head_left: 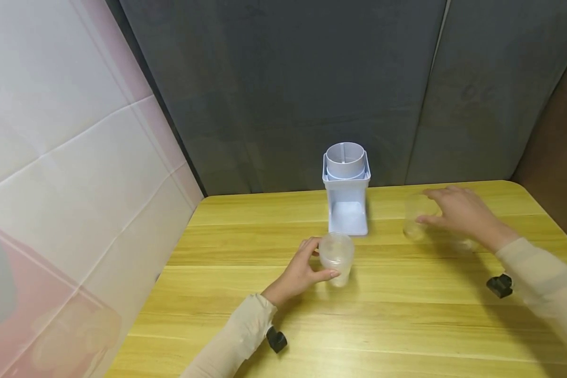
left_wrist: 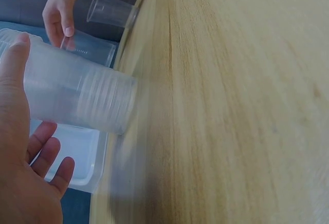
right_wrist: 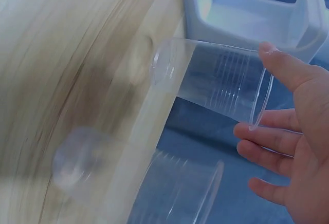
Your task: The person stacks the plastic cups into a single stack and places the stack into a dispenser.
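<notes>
Basically, a dark cloth wall (head_left: 288,94) backs everything beyond both hands, with a pale printed sheet (head_left: 75,157) off the left hand's side. Under both grips, wood-grain table (head_left: 382,331), somewhat shiny. Pale plastic stand (head_left: 347,217) with a round tube on top sits just past the left grip, probably set back to leave working room. Left hand (head_left: 298,274) grips a stack of clear cups (head_left: 336,253), thumb nearside, fingers farside, likely keeping the nest together; can't tell if its base touches the table. Right hand (head_left: 465,212) pinches a single cup (right_wrist: 203,75) at the rim, presumably the handiest edge. Just beside that grip, another cup (right_wrist: 177,193) stands upright on the table, blurred in the head view.
</notes>
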{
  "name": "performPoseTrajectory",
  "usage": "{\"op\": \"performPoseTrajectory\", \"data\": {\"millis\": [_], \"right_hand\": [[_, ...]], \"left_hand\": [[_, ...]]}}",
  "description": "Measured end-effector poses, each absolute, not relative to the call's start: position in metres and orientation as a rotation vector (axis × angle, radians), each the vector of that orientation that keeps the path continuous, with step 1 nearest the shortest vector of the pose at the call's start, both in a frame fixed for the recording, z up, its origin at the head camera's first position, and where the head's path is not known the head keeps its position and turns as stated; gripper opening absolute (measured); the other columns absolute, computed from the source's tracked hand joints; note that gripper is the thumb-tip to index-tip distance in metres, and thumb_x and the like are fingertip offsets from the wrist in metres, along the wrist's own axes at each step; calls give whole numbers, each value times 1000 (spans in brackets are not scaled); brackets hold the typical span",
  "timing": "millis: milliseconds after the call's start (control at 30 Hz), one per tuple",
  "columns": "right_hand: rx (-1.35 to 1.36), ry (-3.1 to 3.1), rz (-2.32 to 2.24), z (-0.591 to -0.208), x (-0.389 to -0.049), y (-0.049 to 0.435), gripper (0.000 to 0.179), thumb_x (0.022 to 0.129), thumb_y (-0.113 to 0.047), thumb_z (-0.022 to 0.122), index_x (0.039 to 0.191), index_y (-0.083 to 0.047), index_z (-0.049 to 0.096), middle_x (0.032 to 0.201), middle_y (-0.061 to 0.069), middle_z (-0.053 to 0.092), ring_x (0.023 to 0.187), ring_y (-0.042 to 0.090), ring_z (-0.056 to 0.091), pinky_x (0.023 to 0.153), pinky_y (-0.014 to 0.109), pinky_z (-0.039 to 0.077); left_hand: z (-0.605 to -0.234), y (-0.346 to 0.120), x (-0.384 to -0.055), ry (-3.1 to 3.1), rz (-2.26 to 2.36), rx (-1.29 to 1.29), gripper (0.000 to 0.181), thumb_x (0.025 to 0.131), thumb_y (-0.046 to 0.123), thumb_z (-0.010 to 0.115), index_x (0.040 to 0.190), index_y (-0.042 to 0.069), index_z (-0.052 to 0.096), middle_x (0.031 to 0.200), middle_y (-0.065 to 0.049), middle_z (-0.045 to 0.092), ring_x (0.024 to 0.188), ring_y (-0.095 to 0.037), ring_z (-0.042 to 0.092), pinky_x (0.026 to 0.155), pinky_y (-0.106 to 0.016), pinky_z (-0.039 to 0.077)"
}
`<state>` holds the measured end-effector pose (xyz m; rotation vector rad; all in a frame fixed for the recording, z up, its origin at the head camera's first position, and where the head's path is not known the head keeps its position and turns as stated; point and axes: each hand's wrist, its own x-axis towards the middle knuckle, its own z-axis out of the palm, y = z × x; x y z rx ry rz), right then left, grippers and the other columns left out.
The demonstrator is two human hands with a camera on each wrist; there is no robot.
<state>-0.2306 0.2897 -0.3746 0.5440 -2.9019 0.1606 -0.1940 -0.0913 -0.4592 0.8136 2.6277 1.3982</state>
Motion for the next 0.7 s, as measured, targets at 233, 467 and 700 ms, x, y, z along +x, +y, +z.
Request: {"op": "performPoseTrajectory", "data": {"millis": [233, 467, 700], "right_hand": [[583, -2905, 176, -371, -225, 273, 74, 86, -51, 71, 135, 1, 55, 126, 26, 65, 115, 48, 59, 97, 66, 43], [668, -2868, 181, -369, -216, 254, 71, 85, -50, 73, 133, 0, 58, 126, 22, 67, 116, 43, 60, 102, 64, 42], [761, -2831, 223, -370, -204, 236, 71, 84, -50, 74, 134, -3, 58, 125, 19, 68, 117, 39, 60, 104, 62, 42]], "left_hand": [[-458, -91, -194, 2638, 1399, 829, 68, 76, 28, 86, 134, 18, 52, 124, 1, 57, 117, -12, 46, 101, -36, 48], [-459, -91, -194, 2639, 1395, 843, 68, 76, 27, 86, 134, 18, 52, 124, 1, 58, 117, -12, 46, 101, -36, 48], [-460, -90, -194, 2623, 1395, 811, 69, 78, 30, 85, 136, 17, 50, 126, -1, 55, 118, -14, 46, 101, -36, 47]]}}
